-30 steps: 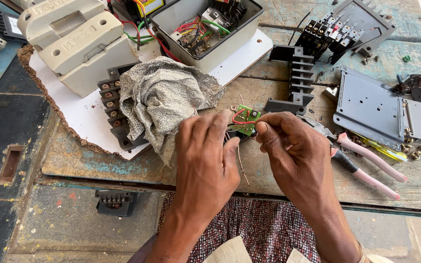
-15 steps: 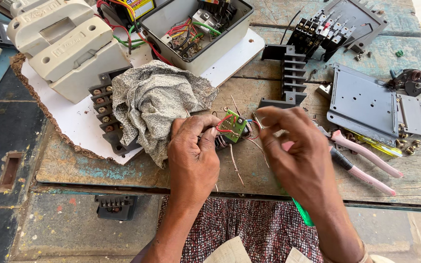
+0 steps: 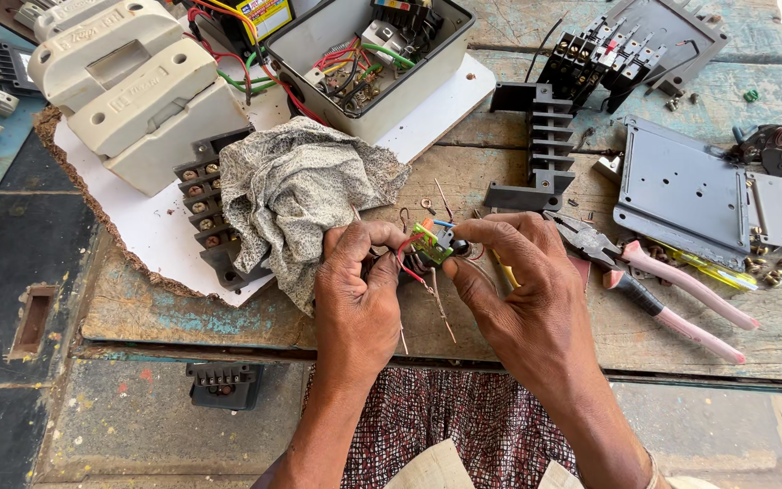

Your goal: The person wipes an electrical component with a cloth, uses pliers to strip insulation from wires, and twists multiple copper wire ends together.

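Circuit board (image 3: 431, 244), small and green with red, blue and bare wires trailing from it, sits pinched between both hands just above the worktop (image 3: 337, 308): the left hand (image 3: 359, 299) clamps its near edge, the right hand (image 3: 522, 290) grips the far side with fingertips closed on it. Handling of the loose leads looks under way (a fiddly job), and any next move would call for a steady, fine grip. Beside the left hand lies a crumpled cloth (image 3: 296, 195); beyond it, an open grey box (image 3: 409, 91) holds tangled coloured wires and terminals. Pink-handled pliers (image 3: 653, 294) rest to the right.
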